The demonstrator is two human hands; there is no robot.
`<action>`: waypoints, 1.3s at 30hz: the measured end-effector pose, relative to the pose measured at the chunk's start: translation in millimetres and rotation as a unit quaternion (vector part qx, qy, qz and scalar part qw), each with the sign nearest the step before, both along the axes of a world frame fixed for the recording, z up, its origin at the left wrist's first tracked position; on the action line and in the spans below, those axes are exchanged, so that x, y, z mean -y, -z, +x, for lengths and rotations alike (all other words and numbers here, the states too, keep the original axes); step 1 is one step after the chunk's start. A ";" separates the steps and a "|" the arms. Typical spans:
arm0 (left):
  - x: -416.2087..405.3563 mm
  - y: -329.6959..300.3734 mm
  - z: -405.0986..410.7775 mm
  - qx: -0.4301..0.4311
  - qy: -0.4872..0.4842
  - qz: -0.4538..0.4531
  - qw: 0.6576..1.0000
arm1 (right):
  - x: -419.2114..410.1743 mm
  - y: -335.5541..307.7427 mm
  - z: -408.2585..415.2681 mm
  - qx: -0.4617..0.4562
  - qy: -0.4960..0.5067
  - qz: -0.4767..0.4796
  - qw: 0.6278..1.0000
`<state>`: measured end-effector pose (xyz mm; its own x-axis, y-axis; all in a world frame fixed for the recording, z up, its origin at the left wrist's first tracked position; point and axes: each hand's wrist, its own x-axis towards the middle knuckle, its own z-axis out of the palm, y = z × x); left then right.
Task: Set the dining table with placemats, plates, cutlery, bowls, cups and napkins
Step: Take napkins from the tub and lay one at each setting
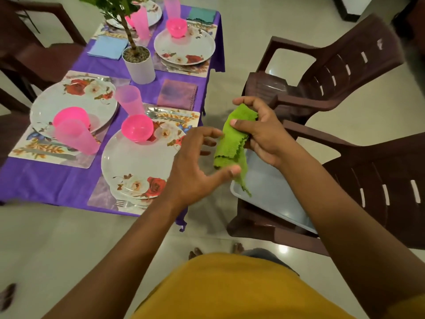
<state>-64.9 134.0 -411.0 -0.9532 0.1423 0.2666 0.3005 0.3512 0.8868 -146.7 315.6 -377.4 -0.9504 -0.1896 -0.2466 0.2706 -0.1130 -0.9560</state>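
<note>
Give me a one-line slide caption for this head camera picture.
Right hand holds a green napkin beside the set table, left hand open near it.

Glossy pale tiled floor (pixel 345 116) with light reflections, dark brown plastic armchairs (pixel 340 65) around purple-clothed table (pixel 46 180)

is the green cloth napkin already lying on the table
No, the green cloth napkin hangs in the air, pinched by the right hand, beside the purple-covered table.

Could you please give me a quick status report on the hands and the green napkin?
Right hand pinching green napkin, off the table. Left hand open beside it. Nothing in the way.
</note>
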 end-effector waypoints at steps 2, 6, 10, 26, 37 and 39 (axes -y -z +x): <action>-4.1 -2.8 9.5 -0.034 0.002 -0.056 0.998 | 5.7 -1.6 1.3 0.005 0.014 -0.007 1.000; -9.8 -1.5 11.1 -0.109 -0.105 -0.054 0.987 | 10.0 -4.9 1.1 0.018 0.021 -0.012 1.000; -5.1 -11.9 7.3 -0.115 -0.178 0.002 0.977 | 5.7 -9.8 0.2 0.036 0.008 0.000 0.999; -20.6 -24.1 25.3 -0.194 -0.243 -0.053 0.949 | -19.5 -20.6 -3.6 0.057 -0.008 0.002 0.998; -41.7 -31.5 28.1 -0.211 -0.184 -0.064 0.958 | -39.6 -32.0 0.0 0.035 -0.019 0.069 0.997; -44.8 -29.9 28.1 -0.193 -0.183 -0.042 0.963 | -42.9 -30.7 0.3 0.029 -0.016 0.074 0.997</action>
